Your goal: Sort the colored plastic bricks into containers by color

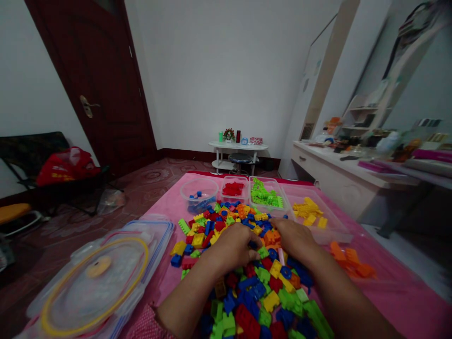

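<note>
A mixed heap of toy building bricks (247,282) in red, blue, yellow, green and orange covers the middle of the pink tabletop. My left hand (238,242) is over the heap, its fingers curled down. Between its finger and thumb a dark blue bit shows, but whether it is gripped is unclear. Farther right, my right hand (293,235) reaches into the far side of the heap beside some orange bricks (271,238); its fingertips are mostly hidden.
Behind the heap stand a round tub (199,188) with blue bricks, a box of red bricks (233,189) and one of green bricks (264,194). Yellow bricks (309,212) lie in a tray to the right, orange bricks (353,261) nearer. Stacked clear lids (144,278) lie left.
</note>
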The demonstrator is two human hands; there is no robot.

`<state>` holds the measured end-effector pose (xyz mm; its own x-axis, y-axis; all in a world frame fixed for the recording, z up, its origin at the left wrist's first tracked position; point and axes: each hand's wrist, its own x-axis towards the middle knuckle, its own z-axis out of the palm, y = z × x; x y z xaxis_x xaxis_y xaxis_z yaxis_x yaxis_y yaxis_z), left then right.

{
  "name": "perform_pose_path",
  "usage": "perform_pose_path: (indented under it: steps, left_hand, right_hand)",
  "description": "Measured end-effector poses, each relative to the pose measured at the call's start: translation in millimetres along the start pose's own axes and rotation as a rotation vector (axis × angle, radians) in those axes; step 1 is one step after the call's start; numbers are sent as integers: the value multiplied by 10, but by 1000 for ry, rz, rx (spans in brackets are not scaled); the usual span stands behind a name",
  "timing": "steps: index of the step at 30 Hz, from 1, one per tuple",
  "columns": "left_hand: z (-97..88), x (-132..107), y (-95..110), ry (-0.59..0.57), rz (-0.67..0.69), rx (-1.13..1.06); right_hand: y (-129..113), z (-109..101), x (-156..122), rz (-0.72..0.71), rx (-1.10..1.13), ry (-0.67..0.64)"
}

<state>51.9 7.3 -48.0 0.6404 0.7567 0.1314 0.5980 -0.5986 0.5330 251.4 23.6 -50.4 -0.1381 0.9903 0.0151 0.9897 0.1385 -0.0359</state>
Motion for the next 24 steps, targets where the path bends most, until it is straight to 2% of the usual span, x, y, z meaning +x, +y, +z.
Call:
perform_pose_path:
  steps: [2,4,8,9,10,13,17,19,24]
  left_hand:
    - [-50,1,-16,26,-1,-37]
    - [-150,-9,-65,105,-70,-39]
    - [-465,-115,-265,344,-440,190]
    - [-543,-159,-323,366,-528,269]
    - [-612,-207,-377,346,-592,328]
    - [-735,-331,-478,173,-694,410]
    - [-719,-366,-445,-53,-654,398]
    - [-672,-337,-399,-78,-628,397]
    - [-594,-282,-338,44,-627,367]
  right_hand:
    - [-25,40,1,-47,-1,-9]
    - [-23,74,14,-64,11,-9]
    - [41,120,69,-78,87,24]
    - [55,120,82,-87,111,36]
    - [63,114,92,-103,135,46]
    - [31,52,89,-163,231,76]
    - [-109,-64,27,-264,408,110]
    - [-177,-95,-2,-313,494,99]
    - [-253,-117,-27,-288,552,121]
